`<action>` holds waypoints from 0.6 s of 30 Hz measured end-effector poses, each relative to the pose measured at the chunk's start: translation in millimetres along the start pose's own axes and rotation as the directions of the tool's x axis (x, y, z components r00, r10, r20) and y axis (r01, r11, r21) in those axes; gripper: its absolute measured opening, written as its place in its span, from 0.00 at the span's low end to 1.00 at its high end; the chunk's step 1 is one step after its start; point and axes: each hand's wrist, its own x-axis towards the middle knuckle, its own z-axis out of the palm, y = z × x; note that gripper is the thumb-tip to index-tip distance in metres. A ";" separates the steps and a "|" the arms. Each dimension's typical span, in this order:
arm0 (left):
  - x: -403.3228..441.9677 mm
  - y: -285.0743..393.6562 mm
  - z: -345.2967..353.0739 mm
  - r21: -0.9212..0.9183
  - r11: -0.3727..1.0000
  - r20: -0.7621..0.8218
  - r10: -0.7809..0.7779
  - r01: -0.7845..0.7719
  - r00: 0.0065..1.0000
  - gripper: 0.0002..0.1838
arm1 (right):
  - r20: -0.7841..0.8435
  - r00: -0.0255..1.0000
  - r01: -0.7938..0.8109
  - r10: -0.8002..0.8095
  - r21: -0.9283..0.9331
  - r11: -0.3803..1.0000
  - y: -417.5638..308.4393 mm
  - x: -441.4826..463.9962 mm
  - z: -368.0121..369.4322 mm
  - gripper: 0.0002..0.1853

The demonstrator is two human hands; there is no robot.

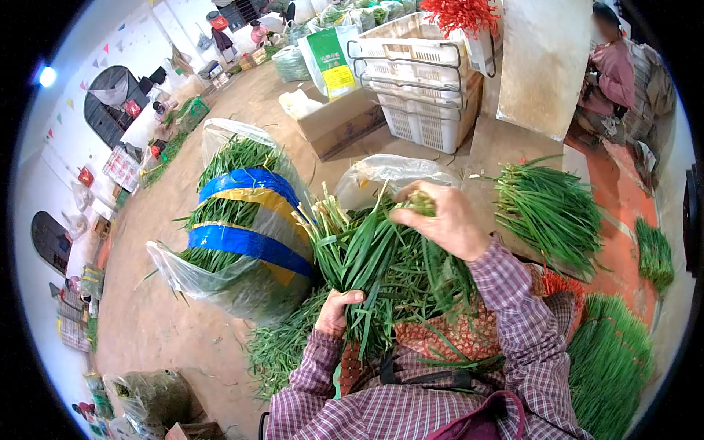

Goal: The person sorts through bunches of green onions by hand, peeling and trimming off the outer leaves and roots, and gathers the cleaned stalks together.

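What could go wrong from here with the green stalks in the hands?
The bunch might loosen: the left hand grips low among the leaves while the pale ends fan out unevenly. The small clump in the right hand could drop onto the loose greens below and mix in. The blue-banded bag sits close by, so an elbow may perhaps bump it.

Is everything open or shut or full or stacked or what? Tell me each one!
left hand: closed around leafy stalks
right hand: curled around a small clump
blue-banded bag: open, stuffed with greens
cardboard box: open
white crates: stacked
red strands: heaped
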 end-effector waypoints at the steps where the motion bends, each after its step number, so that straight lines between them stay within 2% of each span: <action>1: -1.1 1.8 1.9 0.003 1.000 0.000 -0.002 0.002 1.000 0.25 | -0.089 0.990 0.109 -0.113 -0.046 0.993 0.5 2.1 10.9 0.15; 2: -2.0 3.2 3.2 0.020 1.000 -0.002 0.000 0.000 1.000 0.25 | -0.091 0.990 0.105 -0.109 -0.045 0.993 1.2 3.1 14.8 0.15; 4: -2.8 2.4 4.0 0.039 0.999 -0.003 0.000 0.001 1.000 0.25 | -0.002 0.989 0.147 -0.151 -0.203 0.968 2.8 8.9 17.3 0.13; 5: -2.9 1.1 3.5 -0.009 1.000 -0.005 0.003 -0.003 1.000 0.25 | -0.003 0.989 0.144 -0.148 -0.202 0.969 6.8 10.8 18.4 0.13; 7: -5.0 1.8 2.8 -0.054 0.999 -0.007 0.005 -0.005 1.000 0.26 | -0.041 0.994 0.082 -0.102 -0.338 0.937 15.8 16.5 16.7 0.09; 8: -8.5 3.6 2.9 -0.132 0.991 0.018 -0.008 0.010 1.000 0.21 | -0.087 0.993 0.041 -0.083 -0.405 0.914 20.5 19.6 9.5 0.09; 9: -11.8 4.2 1.1 -0.209 0.978 0.044 -0.019 0.027 0.999 0.17 | -0.171 0.982 0.017 -0.076 -0.322 0.946 24.9 22.2 -0.3 0.08; 10: -6.1 -3.9 -16.0 -0.301 0.949 0.137 -0.055 0.095 0.989 0.20 | -0.250 0.965 0.006 -0.074 -0.260 0.966 35.6 24.3 -8.4 0.08; 11: -5.3 -15.5 -27.4 -0.327 0.940 0.093 -0.071 0.098 0.993 0.23 | -0.327 0.943 0.001 -0.066 -0.194 0.981 45.5 23.5 -15.5 0.09; 13: 2.1 -22.1 -39.2 -0.500 0.848 0.352 0.013 0.176 0.936 0.24 | -0.274 0.951 -0.145 0.140 0.002 0.989 52.3 17.3 -28.5 0.09; 14: 4.7 -25.4 -44.2 -0.499 0.849 0.347 0.015 0.171 0.938 0.24 | -0.244 0.960 -0.090 0.134 0.183 0.979 47.9 12.3 -28.0 0.12; 15: 6.6 -26.8 -45.1 -0.531 0.819 0.388 0.006 0.218 0.922 0.25 | -0.244 0.961 -0.089 0.133 0.186 0.978 42.6 6.5 -25.4 0.12; 17: 8.6 -29.9 -43.0 -0.552 0.789 0.433 -0.006 0.270 0.901 0.26 | 0.052 0.944 -0.321 0.326 0.379 0.868 32.3 -1.1 -18.8 0.15; 18: 7.6 -29.5 -37.3 -0.597 0.749 0.438 0.002 0.289 0.899 0.24 | 0.161 0.951 -0.309 0.265 0.415 0.856 29.4 0.2 -14.1 0.16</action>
